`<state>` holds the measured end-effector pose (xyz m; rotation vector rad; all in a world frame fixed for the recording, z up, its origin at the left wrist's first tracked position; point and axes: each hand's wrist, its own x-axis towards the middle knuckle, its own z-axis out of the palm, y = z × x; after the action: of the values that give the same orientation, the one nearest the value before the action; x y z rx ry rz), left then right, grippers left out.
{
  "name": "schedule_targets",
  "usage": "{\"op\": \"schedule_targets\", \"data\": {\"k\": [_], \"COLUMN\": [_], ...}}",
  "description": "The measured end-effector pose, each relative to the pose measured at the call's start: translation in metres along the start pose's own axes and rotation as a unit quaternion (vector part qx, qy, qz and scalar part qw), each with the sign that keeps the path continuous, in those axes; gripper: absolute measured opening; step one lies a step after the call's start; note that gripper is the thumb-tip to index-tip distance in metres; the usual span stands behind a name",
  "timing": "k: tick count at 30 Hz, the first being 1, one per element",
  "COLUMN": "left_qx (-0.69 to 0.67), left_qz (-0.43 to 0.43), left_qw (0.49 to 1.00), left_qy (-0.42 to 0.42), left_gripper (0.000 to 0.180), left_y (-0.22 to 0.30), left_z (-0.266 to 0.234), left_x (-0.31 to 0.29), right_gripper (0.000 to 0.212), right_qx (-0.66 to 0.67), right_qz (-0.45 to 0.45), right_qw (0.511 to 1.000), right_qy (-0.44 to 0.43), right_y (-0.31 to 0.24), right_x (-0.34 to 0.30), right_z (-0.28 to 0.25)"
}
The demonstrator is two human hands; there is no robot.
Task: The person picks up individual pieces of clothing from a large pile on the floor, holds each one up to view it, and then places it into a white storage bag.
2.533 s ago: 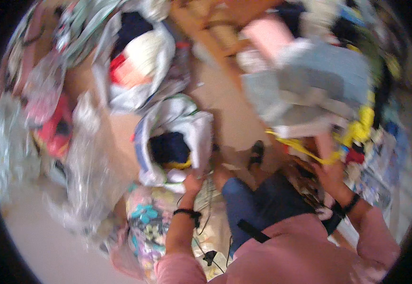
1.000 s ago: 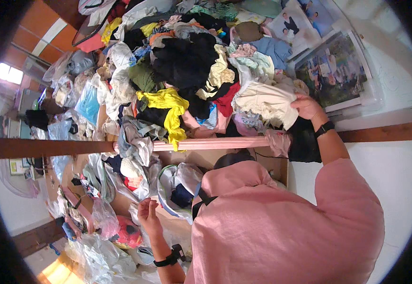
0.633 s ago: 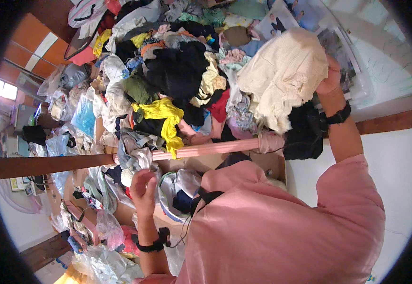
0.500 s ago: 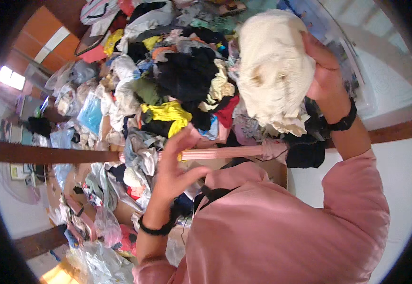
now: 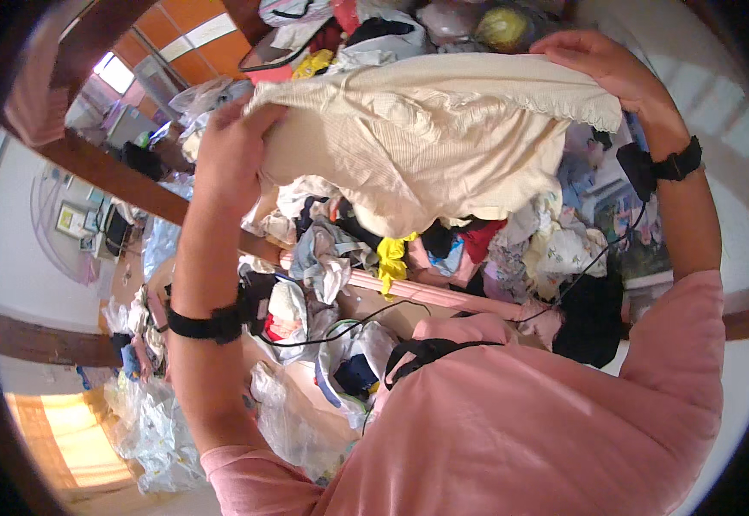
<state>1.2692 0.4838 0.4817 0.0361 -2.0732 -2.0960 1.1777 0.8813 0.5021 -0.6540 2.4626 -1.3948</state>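
A cream garment (image 5: 426, 129) of crinkled cloth with a ruffled edge is stretched sideways in the air between my hands. My left hand (image 5: 232, 163) is closed on its left end, with the thumb over the cloth. At the upper right end, my right hand (image 5: 602, 70) grips the garment near the ruffled edge; part of its fingers lie behind the cloth. The middle of the garment sags in loose folds and covers much of the clothes pile behind it.
A pink ribbed rail (image 5: 460, 295) crosses in front of me. Beyond it lie a yellow cloth (image 5: 391, 262), a floral cloth (image 5: 564, 254) and other clothes. Clear plastic bags (image 5: 163, 430) lie at lower left. A dark cable (image 5: 340, 338) hangs near my left wrist.
The bunched garment, held up in my right hand alone, is now spread wide. My left hand has risen from empty and taken its left end. The view has shifted.
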Motion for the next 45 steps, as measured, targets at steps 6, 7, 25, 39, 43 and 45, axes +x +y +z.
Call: {"op": "schedule_targets", "data": {"k": [6, 7, 25, 39, 43, 45], "left_qx": [0.104, 0.114, 0.38, 0.03, 0.221, -0.087], "left_qz": [0.017, 0.013, 0.103, -0.012, 0.099, 0.021], "left_qw": [0.994, 0.992, 0.9, 0.999, 0.966, 0.988], "left_qy": [-0.004, -0.043, 0.187, -0.042, 0.096, 0.125], "left_gripper": [0.021, 0.019, 0.044, 0.018, 0.025, 0.035], "left_y": [0.056, 0.063, 0.044, -0.164, -0.11, -0.044], "left_z": [-0.038, -0.04, -0.084, 0.061, -0.02, -0.038], "left_x": [-0.007, -0.01, -0.005, -0.086, -0.038, -0.027], "right_gripper": [0.051, 0.048, 0.035, 0.031, 0.029, 0.035], "right_qx": [-0.137, -0.218, 0.511, 0.593, 0.446, 0.558], "right_qz": [-0.189, -0.183, -0.074, -0.309, -0.154, -0.135], "right_qw": [0.969, 0.957, 0.824, 0.737, 0.853, 0.797], "right_qy": [-0.086, -0.053, -0.235, -0.097, 0.221, 0.189], "right_y": [-0.018, -0.019, -0.031, -0.11, -0.078, -0.026], "right_x": [0.013, 0.018, 0.052, 0.013, 0.0, 0.001], "right_z": [0.025, 0.027, 0.064, 0.122, 0.062, 0.031]}}
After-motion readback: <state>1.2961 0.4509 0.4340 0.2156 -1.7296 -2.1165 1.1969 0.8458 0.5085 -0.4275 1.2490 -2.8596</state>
